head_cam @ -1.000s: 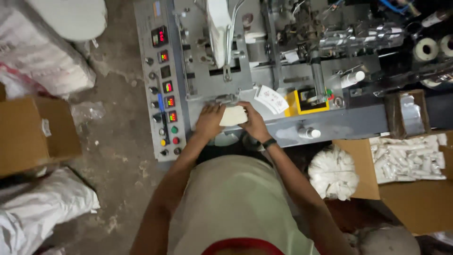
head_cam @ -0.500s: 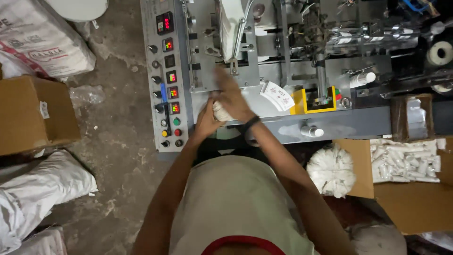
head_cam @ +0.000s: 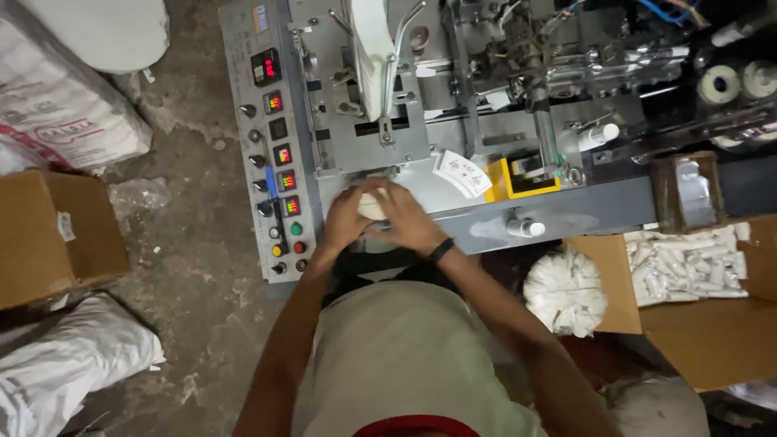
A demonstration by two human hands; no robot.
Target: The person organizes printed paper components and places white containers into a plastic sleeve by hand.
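The grey machine point(head_cam: 518, 121) fills the top of the view from 11 to 2 o'clock, its steel shelf point(head_cam: 566, 218) running across just above centre. Down its left side, at about 10 o'clock, stands the control panel point(head_cam: 275, 154) with small red displays, knobs and coloured buttons. At 4 o'clock an open carton point(head_cam: 696, 324) holds white packets point(head_cam: 688, 263), and just beside its left wall lies a bundle of white pieces point(head_cam: 566, 291). At 9 o'clock sits a closed brown box point(head_cam: 53, 235); a printed sack point(head_cam: 57, 105) lies at 10 o'clock and a white sack point(head_cam: 65, 364) at 8 o'clock, all on the concrete floor point(head_cam: 194, 267).

At centre, both hands meet at the shelf's front edge. The left hand point(head_cam: 346, 218) and the right hand point(head_cam: 411, 217) are cupped around a small pale wad point(head_cam: 372, 204) — fingers curled on it from either side, so both are gripping it. The wad sits between the palms, right under the machine's white chute point(head_cam: 372, 48) at 12 o'clock. A black band point(head_cam: 441, 249) circles the right wrist.

Just past the right hand, at 1 o'clock, a fan of white cards point(head_cam: 461, 172) leans on the shelf, touching a yellow block point(head_cam: 518, 178) — beyond it a small white bottle point(head_cam: 526, 229) lies on the shelf's front.
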